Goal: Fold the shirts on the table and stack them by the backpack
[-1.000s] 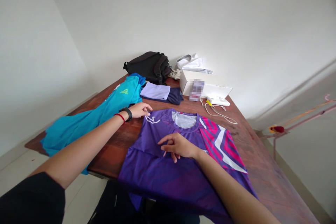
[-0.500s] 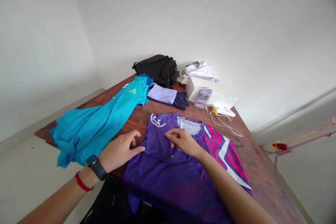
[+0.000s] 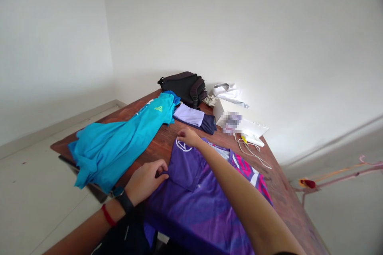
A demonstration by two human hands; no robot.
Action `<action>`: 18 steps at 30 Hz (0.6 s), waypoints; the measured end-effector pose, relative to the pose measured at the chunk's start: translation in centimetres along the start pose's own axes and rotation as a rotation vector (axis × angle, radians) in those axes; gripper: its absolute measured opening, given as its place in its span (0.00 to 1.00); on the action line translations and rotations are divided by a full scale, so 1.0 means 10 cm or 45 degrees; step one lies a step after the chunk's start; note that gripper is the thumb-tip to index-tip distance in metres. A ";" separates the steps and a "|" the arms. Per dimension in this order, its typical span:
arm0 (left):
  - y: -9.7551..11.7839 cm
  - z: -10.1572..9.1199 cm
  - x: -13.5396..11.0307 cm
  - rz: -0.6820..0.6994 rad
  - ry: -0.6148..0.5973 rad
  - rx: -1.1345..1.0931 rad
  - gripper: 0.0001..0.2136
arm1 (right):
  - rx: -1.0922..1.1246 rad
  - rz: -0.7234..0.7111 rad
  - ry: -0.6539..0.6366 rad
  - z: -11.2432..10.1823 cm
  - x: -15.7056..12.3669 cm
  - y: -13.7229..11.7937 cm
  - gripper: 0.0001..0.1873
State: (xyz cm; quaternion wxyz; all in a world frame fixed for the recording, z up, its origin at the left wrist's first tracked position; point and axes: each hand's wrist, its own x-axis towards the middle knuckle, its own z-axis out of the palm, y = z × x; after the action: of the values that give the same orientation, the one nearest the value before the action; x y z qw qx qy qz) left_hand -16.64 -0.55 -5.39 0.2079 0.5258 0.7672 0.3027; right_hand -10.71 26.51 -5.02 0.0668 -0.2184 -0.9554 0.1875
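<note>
Together, left hand (image 3: 146,181) and right hand (image 3: 188,137) pinch the jersey (image 3: 191,207) edge.

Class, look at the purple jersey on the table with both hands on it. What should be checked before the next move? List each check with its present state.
1. Left hand grips the fold of the jersey: ok, fingers pinch its edge.
2. Right hand on the jersey's far corner: ok; whether it grips, cannot tell.
3. Jersey fully on the table: not ok, its lower part hangs over the near edge.
4. Teal shirt apart from the jersey: ok, bare wood lies between.
5. Cable clear of the jersey: cannot tell, it lies close to the pink side.
</note>
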 end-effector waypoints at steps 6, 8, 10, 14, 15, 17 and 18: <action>-0.02 0.00 -0.13 0.037 0.006 0.029 0.00 | -0.020 0.050 -0.019 0.12 0.07 0.01 0.04; -0.03 0.01 -0.17 0.075 0.009 0.044 0.01 | -0.018 0.064 -0.003 0.13 0.06 0.01 0.05; -0.03 0.03 -0.21 0.105 0.007 0.063 0.01 | -0.004 0.070 0.008 0.13 0.05 0.02 0.08; -0.04 0.03 -0.25 0.104 -0.007 0.114 0.03 | 0.047 0.026 -0.016 0.12 0.04 0.04 0.14; -0.04 0.03 -0.26 0.093 -0.014 0.127 0.03 | 0.053 0.011 -0.021 0.12 0.03 0.05 0.15; -0.03 0.02 -0.27 0.063 -0.035 0.155 0.03 | 0.054 -0.006 -0.011 0.12 0.03 0.06 0.15; -0.02 0.00 -0.27 0.047 -0.049 0.173 0.04 | 0.052 -0.008 0.005 0.13 0.02 0.06 0.15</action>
State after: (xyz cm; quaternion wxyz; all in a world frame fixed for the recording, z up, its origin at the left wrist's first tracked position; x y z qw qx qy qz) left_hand -15.82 -3.10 -5.55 0.1807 0.5583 0.7722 0.2437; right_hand -10.95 26.71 -6.42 0.0735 -0.2143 -0.9519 0.2061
